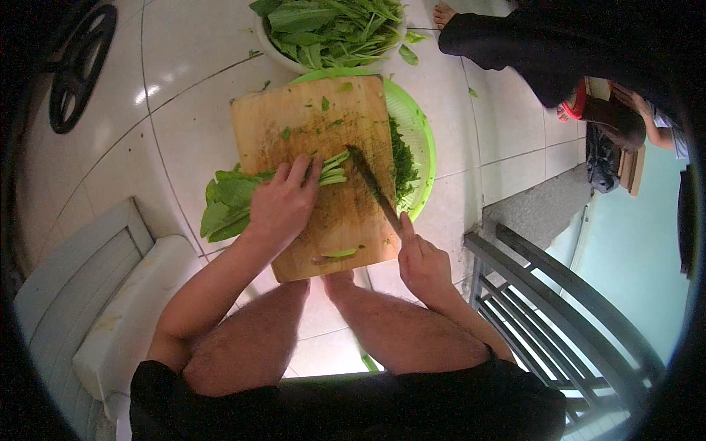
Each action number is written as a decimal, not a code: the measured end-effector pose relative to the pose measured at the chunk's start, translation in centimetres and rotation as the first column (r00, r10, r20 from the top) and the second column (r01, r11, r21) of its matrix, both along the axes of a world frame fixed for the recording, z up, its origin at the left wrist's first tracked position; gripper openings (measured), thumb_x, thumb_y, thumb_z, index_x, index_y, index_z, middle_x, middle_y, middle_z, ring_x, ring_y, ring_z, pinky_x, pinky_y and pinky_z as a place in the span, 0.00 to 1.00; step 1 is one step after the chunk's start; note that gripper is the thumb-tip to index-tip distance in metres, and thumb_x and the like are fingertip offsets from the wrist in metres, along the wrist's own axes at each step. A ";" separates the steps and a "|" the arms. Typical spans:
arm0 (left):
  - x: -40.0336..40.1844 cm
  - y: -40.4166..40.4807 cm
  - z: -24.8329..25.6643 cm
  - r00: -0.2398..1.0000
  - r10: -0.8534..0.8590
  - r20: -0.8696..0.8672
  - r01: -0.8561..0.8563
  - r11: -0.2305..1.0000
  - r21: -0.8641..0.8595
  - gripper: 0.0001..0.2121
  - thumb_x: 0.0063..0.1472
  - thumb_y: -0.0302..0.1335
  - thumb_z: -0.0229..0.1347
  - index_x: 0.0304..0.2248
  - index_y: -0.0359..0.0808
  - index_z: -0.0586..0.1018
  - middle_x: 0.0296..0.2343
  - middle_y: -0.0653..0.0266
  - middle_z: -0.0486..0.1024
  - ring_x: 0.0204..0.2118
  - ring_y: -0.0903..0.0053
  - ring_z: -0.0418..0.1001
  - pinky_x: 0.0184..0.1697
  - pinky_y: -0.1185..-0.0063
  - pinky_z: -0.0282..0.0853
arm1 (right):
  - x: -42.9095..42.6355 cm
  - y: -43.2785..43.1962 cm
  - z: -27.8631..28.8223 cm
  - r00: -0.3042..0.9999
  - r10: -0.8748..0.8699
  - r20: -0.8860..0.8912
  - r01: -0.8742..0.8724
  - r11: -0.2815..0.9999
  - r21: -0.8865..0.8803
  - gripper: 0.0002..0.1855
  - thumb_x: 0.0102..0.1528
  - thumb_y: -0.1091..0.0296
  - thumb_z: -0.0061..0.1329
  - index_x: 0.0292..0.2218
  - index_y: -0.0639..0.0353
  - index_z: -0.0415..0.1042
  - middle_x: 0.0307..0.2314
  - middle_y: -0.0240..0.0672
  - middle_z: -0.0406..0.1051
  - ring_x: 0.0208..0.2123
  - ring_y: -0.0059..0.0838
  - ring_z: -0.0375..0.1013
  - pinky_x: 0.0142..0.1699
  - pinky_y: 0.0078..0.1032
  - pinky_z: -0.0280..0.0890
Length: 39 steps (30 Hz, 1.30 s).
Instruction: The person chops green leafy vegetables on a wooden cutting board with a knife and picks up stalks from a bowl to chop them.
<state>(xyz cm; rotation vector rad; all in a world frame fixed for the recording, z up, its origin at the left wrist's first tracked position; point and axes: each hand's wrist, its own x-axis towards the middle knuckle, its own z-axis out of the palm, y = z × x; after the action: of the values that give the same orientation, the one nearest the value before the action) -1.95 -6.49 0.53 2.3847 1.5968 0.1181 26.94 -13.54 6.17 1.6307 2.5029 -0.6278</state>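
My left hand presses a bunch of leafy greens down on a wooden cutting board. The leaves hang past the board's left edge, and the pale green stems point right. My right hand grips a knife by its handle, which the fingers hide. The dark blade lies slantwise over the board, its tip close to the stem ends. A loose piece of stem lies near the board's front edge. Shredded greens fill part of a bright green plastic basket partly under the board.
A white basin heaped with whole leafy greens stands beyond the board. Leaf scraps lie on the tiled floor. To the right is a dark metal rack; farther back, other people's limbs show. A grey panel stands at left.
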 end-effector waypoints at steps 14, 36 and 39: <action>0.1 0.1 0.0 0.999 0.016 0.048 -0.014 0.999 -0.029 0.26 0.53 0.29 0.61 0.53 0.36 0.75 0.46 0.61 0.70 0.42 0.66 0.75 0.31 0.71 0.77 | -0.6 0.5 0.3 0.987 0.120 0.110 -0.117 0.992 -0.041 0.48 0.46 0.76 0.50 0.67 0.56 0.50 0.26 0.32 0.65 0.25 0.30 0.71 0.23 0.28 0.70; -0.6 -0.6 -0.9 0.995 -0.010 0.102 0.005 0.998 0.055 0.24 0.53 0.30 0.60 0.51 0.35 0.75 0.46 0.60 0.72 0.43 0.66 0.75 0.38 0.72 0.76 | -0.1 -0.4 -2.3 0.962 -0.130 -0.238 0.123 0.992 -0.042 0.38 0.50 0.75 0.51 0.62 0.57 0.61 0.29 0.37 0.72 0.28 0.37 0.76 0.30 0.30 0.73; -0.6 -0.8 -0.3 0.993 -0.012 0.116 0.005 0.998 0.066 0.24 0.52 0.29 0.62 0.50 0.36 0.75 0.46 0.61 0.72 0.42 0.66 0.75 0.39 0.72 0.75 | -2.9 2.4 -2.8 0.878 -0.305 -0.369 0.273 0.952 -0.136 0.35 0.54 0.69 0.51 0.62 0.55 0.61 0.33 0.39 0.73 0.32 0.40 0.76 0.31 0.33 0.73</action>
<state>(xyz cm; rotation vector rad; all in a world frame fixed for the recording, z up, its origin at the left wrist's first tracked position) -2.55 -7.31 0.24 2.3855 1.5521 0.3066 24.06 -11.10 3.35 2.0438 2.4449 -1.1757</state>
